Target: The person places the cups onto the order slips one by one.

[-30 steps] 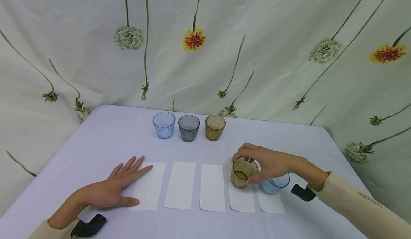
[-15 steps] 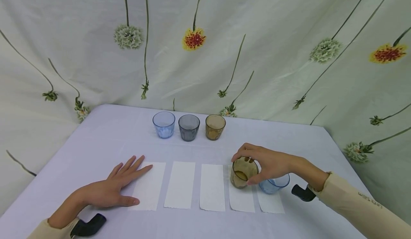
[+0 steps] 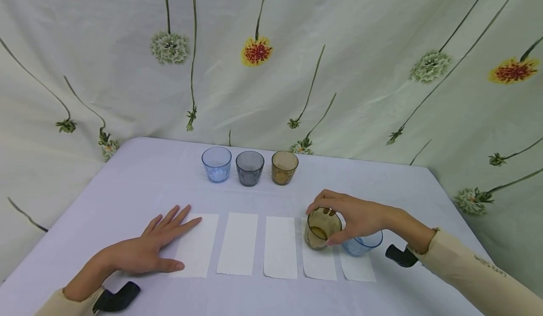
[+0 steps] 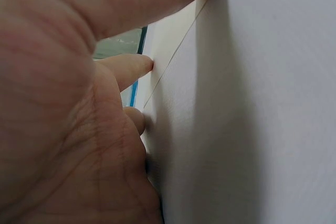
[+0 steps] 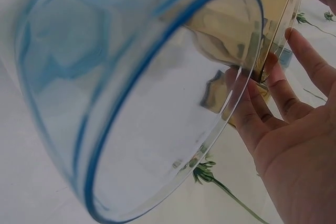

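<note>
My right hand (image 3: 354, 214) grips an amber glass (image 3: 317, 236) near its rim, thumb on the near side and fingers on the far side. That glass stands upright over the fourth white paper strip (image 3: 322, 266). Just right of it, partly behind the hand, a light blue glass (image 3: 358, 246) stands on the fifth strip (image 3: 358, 271); in the right wrist view the blue glass (image 5: 63, 61) fills the left side, close to the amber glass (image 5: 281, 3). My left hand (image 3: 146, 250) lies with spread fingers on the table, its fingertips and thumb at the leftmost strip (image 3: 198, 250).
At the back stand a blue glass (image 3: 217, 167), a grey glass (image 3: 250, 170) and another amber glass (image 3: 284, 170) in a row. Two more paper strips (image 3: 237, 245) lie between the hands. A flower-printed cloth (image 3: 360, 70) hangs behind the white-covered table (image 3: 254, 297).
</note>
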`<state>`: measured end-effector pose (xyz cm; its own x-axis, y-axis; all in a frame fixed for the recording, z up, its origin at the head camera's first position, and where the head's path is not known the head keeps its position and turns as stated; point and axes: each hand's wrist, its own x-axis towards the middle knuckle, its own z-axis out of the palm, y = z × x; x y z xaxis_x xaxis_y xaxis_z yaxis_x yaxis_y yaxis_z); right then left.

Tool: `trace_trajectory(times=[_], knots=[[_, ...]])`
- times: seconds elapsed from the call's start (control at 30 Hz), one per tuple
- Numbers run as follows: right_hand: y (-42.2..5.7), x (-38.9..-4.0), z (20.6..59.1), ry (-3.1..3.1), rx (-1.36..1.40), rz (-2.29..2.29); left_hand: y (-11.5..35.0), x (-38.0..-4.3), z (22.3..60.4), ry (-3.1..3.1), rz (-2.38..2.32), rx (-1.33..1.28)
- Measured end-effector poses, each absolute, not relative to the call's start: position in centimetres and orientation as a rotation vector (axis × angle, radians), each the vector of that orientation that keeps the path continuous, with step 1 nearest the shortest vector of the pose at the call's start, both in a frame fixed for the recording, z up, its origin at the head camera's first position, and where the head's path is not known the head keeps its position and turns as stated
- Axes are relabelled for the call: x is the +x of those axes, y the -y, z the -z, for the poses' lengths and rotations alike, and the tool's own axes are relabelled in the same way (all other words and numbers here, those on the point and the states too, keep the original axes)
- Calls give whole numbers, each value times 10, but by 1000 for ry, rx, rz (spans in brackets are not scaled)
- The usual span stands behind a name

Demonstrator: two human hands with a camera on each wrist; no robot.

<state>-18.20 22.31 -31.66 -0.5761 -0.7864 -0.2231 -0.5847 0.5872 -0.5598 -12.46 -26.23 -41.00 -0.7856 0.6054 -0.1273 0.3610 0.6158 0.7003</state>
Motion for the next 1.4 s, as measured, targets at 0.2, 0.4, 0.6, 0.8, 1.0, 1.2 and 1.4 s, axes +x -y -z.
trace_trajectory(times=[0.2, 0.4, 0.6, 0.8, 1.0, 1.2, 1.4], knots=[[-224, -181, 317, -2364, -1100, 608, 262, -125, 411, -2487, -973, 778], [-226, -180, 317, -2367, -1054, 607, 261, -126, 410, -2480, -976, 771], [-227, -178, 319, -2371, -1053, 615, 262, -126, 411, -2483, -977, 780], [-226, -179, 320, -2369, -1067, 615, 263, -126, 412, -2496, -969, 795], [-227, -179, 319, -2374, -1084, 617, 263, -127, 412, -2472, -988, 760], [-229, -176, 318, -2382, -1132, 643, 264, -127, 411, -2453, -997, 748], [-233, -174, 314, -2427, -1157, 699, 263, -126, 412, -2475, -981, 783]])
